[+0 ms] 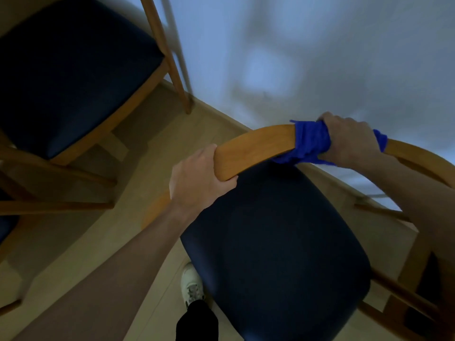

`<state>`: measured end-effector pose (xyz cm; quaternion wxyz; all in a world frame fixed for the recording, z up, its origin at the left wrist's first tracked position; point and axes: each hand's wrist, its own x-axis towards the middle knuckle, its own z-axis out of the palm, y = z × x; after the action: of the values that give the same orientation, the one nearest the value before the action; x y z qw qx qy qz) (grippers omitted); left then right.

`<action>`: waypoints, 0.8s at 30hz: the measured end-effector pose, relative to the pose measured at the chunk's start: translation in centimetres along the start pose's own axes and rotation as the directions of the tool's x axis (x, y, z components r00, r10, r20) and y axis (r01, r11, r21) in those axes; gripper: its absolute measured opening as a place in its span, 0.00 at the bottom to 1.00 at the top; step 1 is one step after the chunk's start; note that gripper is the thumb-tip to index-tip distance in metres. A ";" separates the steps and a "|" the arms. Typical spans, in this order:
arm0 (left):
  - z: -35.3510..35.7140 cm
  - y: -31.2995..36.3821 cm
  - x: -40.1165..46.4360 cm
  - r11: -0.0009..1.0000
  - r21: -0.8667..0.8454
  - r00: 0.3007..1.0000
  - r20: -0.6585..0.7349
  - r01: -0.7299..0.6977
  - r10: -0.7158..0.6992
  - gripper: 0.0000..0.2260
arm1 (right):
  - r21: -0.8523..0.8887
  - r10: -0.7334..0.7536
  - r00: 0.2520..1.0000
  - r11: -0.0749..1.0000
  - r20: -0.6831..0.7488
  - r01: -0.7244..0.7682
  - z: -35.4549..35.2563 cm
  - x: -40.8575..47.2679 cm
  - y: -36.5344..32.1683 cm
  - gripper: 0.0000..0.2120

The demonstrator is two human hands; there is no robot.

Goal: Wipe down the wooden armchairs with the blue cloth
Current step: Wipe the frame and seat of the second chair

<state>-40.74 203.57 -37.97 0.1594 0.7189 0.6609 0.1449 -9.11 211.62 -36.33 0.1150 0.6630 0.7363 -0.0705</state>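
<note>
Hands grip the curved wooden backrest rail (256, 146) of the nearer armchair (418, 254), seen from above through the head camera. The left hand (197, 178) is clamped on the left end of the rail, fingers curled over the top edge and thumb tucked beneath it, just above the dark blue seat cushion (278, 247). The right hand (349, 141) is farther along the same rail, its fingers wrapped round the blue cloth (310, 143), which is bunched around the wood so that cloth lies between palm and rail. A fold of the cloth hangs below the rail toward the seat, and a small piece shows on the far side of the right hand. Between the two hands the rail is bare, honey-coloured wood.

A second armchair (152, 80) of the same wood, with a dark seat (73, 70), stands to the upper left, well apart from the hands, its legs resting on the pale floor (138, 148). Behind both chairs runs a light wall (320, 57) with soft shadows on it; the picture is blurred there, so its surface detail is hard to make out. At the bottom edge, a white shoe (192, 284) and a black trouser leg (197, 321) stand on the floor beside the near seat.
</note>
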 end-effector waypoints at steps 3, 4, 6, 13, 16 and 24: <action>-0.5 0.6 -0.3 1.000 0.031 0.999 0.034 -0.005 0.004 0.28 | -0.042 -0.024 0.998 0.999 0.052 0.026 -0.2 0.1 -2.1 0.28; -0.8 0.2 -0.9 0.998 0.063 0.998 0.050 0.024 -0.027 0.31 | -0.042 -0.061 0.998 0.997 0.024 0.062 -0.3 0.0 -3.3 0.29; -1.3 -1.5 -3.5 0.972 0.122 0.976 0.062 0.200 -0.208 0.38 | -0.039 -0.169 0.984 0.985 -0.051 0.168 -0.3 -0.4 -6.6 0.34; -1.4 -4.2 -8.9 0.907 -0.062 0.908 -0.003 0.417 -0.418 0.28 | -0.127 -0.625 0.777 0.779 -0.074 0.614 1.3 -5.8 -23.2 0.48; -1.8 -5.5 -9.3 0.903 -0.219 0.929 0.078 0.370 -0.361 0.30 | -0.053 -0.710 0.697 0.703 -0.097 0.709 0.6 -5.2 -22.0 0.46; -2.5 -8.5 -12.8 0.868 -0.297 0.914 0.208 0.399 -0.349 0.26 | -0.143 -0.513 0.850 0.838 0.119 0.526 -1.7 -1.3 -15.6 0.63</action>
<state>-50.58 191.52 -39.31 0.3522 0.5483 0.7399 0.1672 -24.65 209.11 -35.12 0.1756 0.4231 0.8868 -0.0609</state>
